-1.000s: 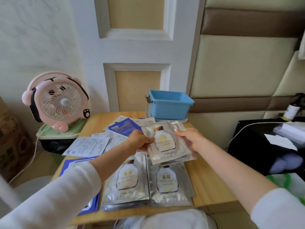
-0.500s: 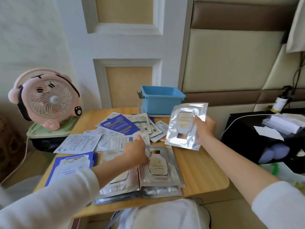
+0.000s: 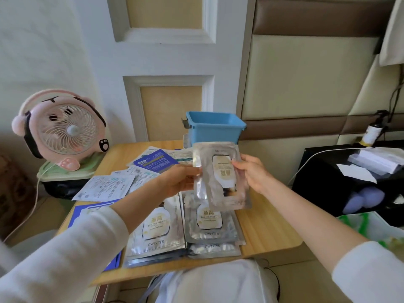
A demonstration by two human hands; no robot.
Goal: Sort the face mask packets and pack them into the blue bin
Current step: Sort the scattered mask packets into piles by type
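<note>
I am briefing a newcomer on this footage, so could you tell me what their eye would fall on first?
A silver face mask packet is held up at centre, the left grip and right grip each holding an edge. Below it, two stacks of matching silver packets lie on the wooden table. Behind stands the blue bin; at far left, a pink cartoon fan.

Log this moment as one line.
step: sorting; left hand, right hand hold silver packet; packet over silver stacks; blue bin behind
</note>
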